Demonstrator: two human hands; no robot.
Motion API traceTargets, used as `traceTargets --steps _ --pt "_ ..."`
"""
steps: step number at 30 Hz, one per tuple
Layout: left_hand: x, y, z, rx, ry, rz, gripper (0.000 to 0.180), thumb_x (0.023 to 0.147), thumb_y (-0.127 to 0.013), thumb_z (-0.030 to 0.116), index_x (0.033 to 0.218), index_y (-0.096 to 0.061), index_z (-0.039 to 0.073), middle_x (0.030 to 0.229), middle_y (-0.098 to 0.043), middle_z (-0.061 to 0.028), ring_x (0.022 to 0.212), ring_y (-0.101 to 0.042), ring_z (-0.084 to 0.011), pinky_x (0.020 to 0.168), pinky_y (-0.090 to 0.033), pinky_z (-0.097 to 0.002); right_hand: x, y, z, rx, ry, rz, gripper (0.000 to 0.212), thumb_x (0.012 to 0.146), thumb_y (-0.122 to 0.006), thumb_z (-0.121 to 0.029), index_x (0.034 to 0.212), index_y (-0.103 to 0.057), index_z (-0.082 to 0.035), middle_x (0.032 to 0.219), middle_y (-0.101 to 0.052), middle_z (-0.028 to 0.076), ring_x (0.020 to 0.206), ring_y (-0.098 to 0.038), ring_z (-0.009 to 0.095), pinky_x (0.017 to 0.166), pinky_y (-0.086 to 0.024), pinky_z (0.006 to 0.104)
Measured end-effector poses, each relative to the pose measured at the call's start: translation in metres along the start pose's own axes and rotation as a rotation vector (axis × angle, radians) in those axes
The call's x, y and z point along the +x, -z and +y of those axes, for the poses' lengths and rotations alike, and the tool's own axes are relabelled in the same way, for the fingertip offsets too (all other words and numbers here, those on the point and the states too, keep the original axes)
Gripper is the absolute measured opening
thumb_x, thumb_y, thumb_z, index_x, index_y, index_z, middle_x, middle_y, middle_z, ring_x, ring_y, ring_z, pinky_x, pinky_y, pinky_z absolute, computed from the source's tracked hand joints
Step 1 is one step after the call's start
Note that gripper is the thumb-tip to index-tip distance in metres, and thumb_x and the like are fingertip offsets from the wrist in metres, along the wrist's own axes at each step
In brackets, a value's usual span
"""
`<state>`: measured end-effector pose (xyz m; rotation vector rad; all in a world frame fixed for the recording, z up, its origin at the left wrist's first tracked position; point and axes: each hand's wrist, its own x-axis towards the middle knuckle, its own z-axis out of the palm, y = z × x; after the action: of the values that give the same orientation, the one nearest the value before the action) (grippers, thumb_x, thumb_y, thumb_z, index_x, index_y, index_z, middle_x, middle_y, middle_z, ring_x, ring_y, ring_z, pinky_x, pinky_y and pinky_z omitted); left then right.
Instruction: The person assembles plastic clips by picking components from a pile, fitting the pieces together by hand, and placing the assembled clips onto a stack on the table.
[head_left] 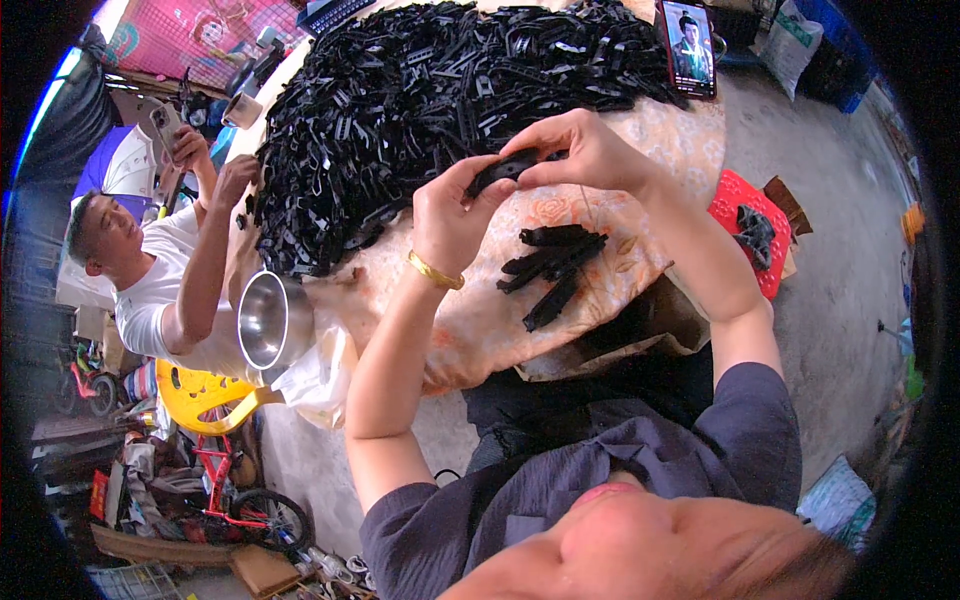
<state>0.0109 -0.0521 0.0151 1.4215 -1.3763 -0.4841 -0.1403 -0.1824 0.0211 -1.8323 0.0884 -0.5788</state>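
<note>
Left hand (452,215) and right hand (590,152) gripped a black piece (502,173) inside the table's (450,345) near edge — probably mid-handling, next needing steadiness.

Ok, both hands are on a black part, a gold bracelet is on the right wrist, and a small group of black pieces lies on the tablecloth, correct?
No: the head view shows the gold bracelet on the left wrist. The rest stands: the left hand and right hand are on a black part, and the small group of black pieces lies on the tablecloth.
</note>
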Motion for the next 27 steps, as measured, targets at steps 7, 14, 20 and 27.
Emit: traceTargets --steps 7,14,20,27 --pt "0.000 -0.009 -0.010 0.287 -0.184 -0.491 0.030 0.076 -0.066 0.030 0.089 -0.065 0.003 0.086 -0.059 -0.0111 0.088 -0.053 -0.0269 0.077 -0.043 -0.0326 0.003 0.026 0.018 -0.313 -0.026 0.408 0.021 0.082 -0.060 -0.022 0.083 -0.066 -0.002 0.068 -0.064 0.007 0.059 -0.058 0.009 0.054 -0.046 0.0223" --pt "0.009 -0.008 -0.027 0.795 -0.325 -0.167 0.037 0.068 -0.061 0.007 0.104 -0.058 0.010 0.100 -0.054 -0.0091 0.093 -0.049 -0.0284 0.081 -0.045 -0.0343 -0.002 0.026 0.018 -0.772 0.028 0.206 0.019 0.071 -0.054 -0.001 0.088 -0.063 -0.002 0.081 -0.062 0.009 0.070 -0.059 0.018 0.062 -0.046 0.0277" --pt "0.012 -0.012 -0.022 0.854 -0.368 -0.198 0.032 0.069 -0.058 0.010 0.100 -0.060 0.016 0.093 -0.051 -0.0091 0.086 -0.048 -0.0272 0.075 -0.045 -0.0339 -0.001 0.074 0.044 -0.772 0.078 0.805 0.025 0.074 -0.053 -0.008 0.097 -0.063 -0.006 0.092 -0.063 0.013 0.082 -0.061 0.026 0.073 -0.049 0.0323" --pt "0.005 -0.015 -0.023 0.885 -0.448 -0.216 0.030 0.074 -0.051 0.009 0.099 -0.060 0.020 0.102 -0.048 -0.0091 0.090 -0.048 -0.0274 0.076 -0.044 -0.0357 -0.013 0.107 0.042 -1.204 -0.363 0.399 0.034 0.072 -0.059 -0.015 0.105 -0.060 -0.010 0.104 -0.060 0.016 0.094 -0.058 0.027 0.085 -0.046 0.0356"
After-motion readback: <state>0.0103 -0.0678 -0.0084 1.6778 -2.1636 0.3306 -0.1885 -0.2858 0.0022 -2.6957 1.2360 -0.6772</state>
